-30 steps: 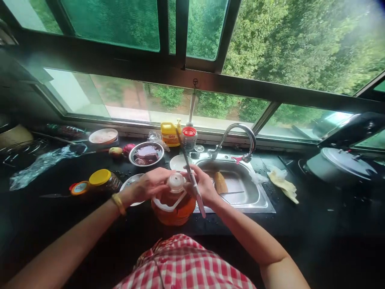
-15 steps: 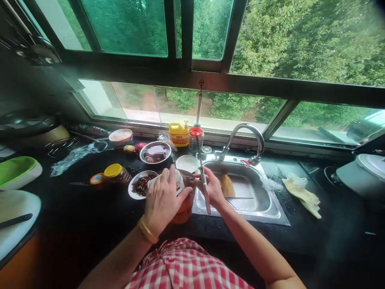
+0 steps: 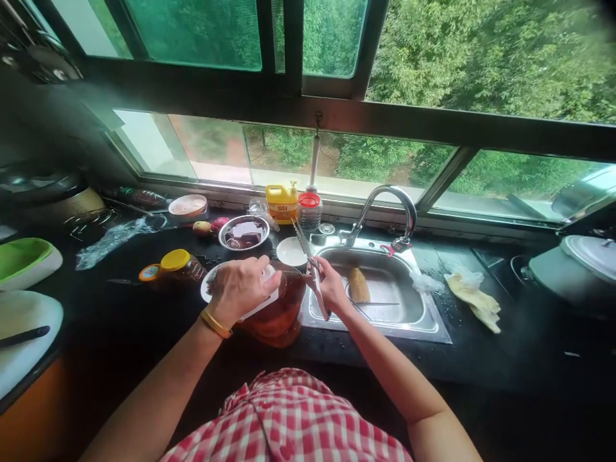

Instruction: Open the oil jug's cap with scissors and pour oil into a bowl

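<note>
My left hand (image 3: 240, 287) is wrapped over the top of a big plastic jug of amber oil (image 3: 279, 311), which leans to the left on the black counter. My right hand (image 3: 330, 290) presses against the jug's right side and also grips a knife (image 3: 312, 273) with its blade pointing up and away. Just behind the jug sit a plate of dark spices (image 3: 210, 285) and a small white bowl (image 3: 291, 252).
A steel sink (image 3: 385, 301) with a corn cob (image 3: 357, 285) lies to the right, under a curved tap (image 3: 389, 205). Behind are a steel bowl (image 3: 244, 232), a yellow bottle (image 3: 282, 203), a red-lidded jar (image 3: 308, 210) and yellow-lidded jars (image 3: 180, 266). A cloth (image 3: 474, 298) lies right of the sink.
The jug has tipped over to the left under my left hand, which slid left over its top. The knife blade has swung from upright to slanting left.
</note>
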Action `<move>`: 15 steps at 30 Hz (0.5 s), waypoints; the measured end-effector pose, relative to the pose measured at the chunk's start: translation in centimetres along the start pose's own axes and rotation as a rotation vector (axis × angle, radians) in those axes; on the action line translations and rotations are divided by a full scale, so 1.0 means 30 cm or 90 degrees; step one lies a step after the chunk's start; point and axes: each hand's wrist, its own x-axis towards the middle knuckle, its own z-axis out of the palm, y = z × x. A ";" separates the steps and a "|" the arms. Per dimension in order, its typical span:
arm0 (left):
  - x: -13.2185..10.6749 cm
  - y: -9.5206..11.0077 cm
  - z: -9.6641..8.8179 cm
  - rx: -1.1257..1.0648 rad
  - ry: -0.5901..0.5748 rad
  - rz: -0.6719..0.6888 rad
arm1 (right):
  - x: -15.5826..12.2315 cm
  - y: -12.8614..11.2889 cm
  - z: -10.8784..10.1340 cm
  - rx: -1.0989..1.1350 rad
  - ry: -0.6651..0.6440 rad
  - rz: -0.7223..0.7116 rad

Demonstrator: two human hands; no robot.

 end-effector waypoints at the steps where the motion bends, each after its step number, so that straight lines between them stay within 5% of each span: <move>1: -0.008 -0.020 0.001 -0.012 0.007 0.035 | 0.006 0.009 0.003 0.011 -0.001 0.013; 9: 0.023 -0.134 0.019 -0.141 0.015 0.388 | -0.049 0.057 0.148 0.224 -0.005 0.085; 15: 0.173 -0.152 0.062 -0.214 0.055 0.667 | -0.197 0.067 0.216 0.189 0.221 0.116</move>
